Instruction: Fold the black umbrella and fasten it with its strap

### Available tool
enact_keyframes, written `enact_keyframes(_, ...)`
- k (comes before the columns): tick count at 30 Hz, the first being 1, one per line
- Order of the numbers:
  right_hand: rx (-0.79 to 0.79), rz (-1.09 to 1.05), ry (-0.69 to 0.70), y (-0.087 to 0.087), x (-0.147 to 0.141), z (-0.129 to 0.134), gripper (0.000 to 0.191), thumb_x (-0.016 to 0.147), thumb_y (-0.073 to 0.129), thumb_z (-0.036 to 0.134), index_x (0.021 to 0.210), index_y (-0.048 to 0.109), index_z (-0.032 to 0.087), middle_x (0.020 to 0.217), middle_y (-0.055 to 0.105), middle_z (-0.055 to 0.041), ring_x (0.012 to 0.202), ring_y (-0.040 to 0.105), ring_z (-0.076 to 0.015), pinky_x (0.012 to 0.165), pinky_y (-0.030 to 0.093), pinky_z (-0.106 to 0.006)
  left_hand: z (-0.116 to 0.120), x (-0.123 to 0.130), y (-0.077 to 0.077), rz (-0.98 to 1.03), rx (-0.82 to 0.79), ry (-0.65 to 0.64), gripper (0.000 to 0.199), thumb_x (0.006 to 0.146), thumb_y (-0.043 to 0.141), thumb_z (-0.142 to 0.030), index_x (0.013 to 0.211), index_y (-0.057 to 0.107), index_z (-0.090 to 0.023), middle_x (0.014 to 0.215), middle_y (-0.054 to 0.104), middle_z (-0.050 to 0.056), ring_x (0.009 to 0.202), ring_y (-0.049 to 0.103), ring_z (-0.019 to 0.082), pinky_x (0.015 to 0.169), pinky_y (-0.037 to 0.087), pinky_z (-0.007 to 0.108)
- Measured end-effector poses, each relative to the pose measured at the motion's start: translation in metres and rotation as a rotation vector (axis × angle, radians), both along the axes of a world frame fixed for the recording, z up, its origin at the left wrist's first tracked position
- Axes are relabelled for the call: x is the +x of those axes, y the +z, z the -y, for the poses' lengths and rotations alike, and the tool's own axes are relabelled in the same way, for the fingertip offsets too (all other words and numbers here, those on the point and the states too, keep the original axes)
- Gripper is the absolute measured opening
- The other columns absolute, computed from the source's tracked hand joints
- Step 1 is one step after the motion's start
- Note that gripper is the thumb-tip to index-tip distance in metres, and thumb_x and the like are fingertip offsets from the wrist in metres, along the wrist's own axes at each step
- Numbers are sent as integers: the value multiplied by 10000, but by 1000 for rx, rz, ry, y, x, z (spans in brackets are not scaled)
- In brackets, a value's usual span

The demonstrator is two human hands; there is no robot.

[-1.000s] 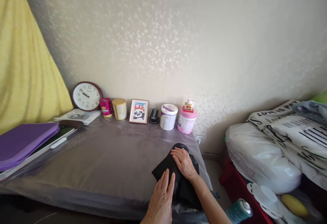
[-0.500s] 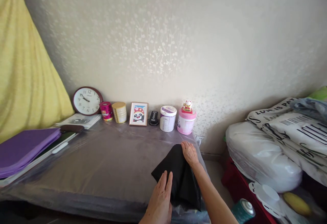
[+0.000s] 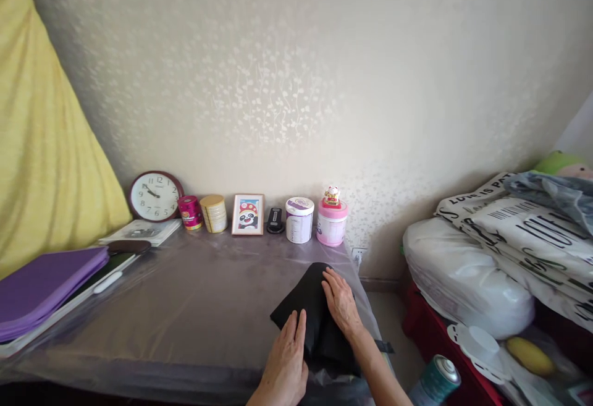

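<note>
A folded black cloth (image 3: 303, 295) lies on the plastic-covered table (image 3: 185, 313) near its right front corner. My left hand (image 3: 287, 356) rests on the cloth's lower left side, its fingers stretched forward. On the upper right part of the cloth lies my right hand (image 3: 341, 300), palm down with fingers extended. Neither hand is closed round the fabric. A dark strap end (image 3: 384, 346) sticks out to the right of my right forearm, over the table edge.
Along the wall stand a clock (image 3: 156, 196), tins, a framed panda picture (image 3: 248, 214) and a pink tub (image 3: 332, 225). Purple folders (image 3: 46, 288) lie left. Right of the table are a spray can (image 3: 438, 381) and a white bag (image 3: 467, 276).
My right hand has moved down and slightly left over the cloth, its fingers more spread. The dark strap end now shows beside my forearm. The view has shifted slightly.
</note>
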State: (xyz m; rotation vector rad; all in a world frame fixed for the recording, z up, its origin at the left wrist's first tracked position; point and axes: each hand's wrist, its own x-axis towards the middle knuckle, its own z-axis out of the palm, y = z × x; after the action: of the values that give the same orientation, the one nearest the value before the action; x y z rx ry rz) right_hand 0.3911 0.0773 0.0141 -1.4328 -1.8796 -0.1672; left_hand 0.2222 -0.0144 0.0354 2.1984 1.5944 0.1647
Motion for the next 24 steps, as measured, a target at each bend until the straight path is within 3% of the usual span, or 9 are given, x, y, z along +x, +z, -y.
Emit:
enact_keyframes(4,-39,33,194,2,-8,20,301,885,421,278,1120,599,221,1263,543,-74,1197,464,-220,993,394,-414,0,0,-1,-36,52,10,875,610,430,-43,1405,76,-133,1485,132,94,1345,182,193,1080,189,314)
enact_keyframes(9,-44,-61,32,1,-5,25,301,870,408,233,1068,625,168,1189,584,-130,1097,543,-262,936,437,-458,2,4,-5,-182,179,51,931,569,457,-4,1406,88,-179,1448,259,109,1287,290,262,1067,177,421)
enact_keyframes(14,-63,-145,117,-1,5,34,257,851,417,210,972,644,216,1155,599,-89,1071,555,-226,933,452,-407,-2,8,-12,-240,243,132,915,579,439,29,1405,116,-195,1337,418,122,1220,354,309,995,264,478)
enact_keyframes(17,-107,-247,96,-7,15,39,245,834,422,224,915,653,224,1132,609,-84,1043,571,-226,909,468,-402,-4,8,-10,-218,166,165,901,601,431,28,1409,91,-178,1321,410,147,1086,492,286,878,390,399)
enact_keyframes(20,-123,-385,55,-12,30,38,230,802,441,264,853,661,218,1071,638,-90,997,594,-237,892,468,-414,-6,5,-5,-54,101,174,859,641,428,-11,1411,88,-181,1344,367,153,977,566,224,815,418,315)
enact_keyframes(24,-150,-648,-6,-18,54,35,264,762,468,355,865,659,205,961,678,-85,916,625,-240,859,474,-404,-10,-9,10,113,90,187,792,662,446,-60,1397,166,-147,1298,442,122,1095,507,193,906,369,255)
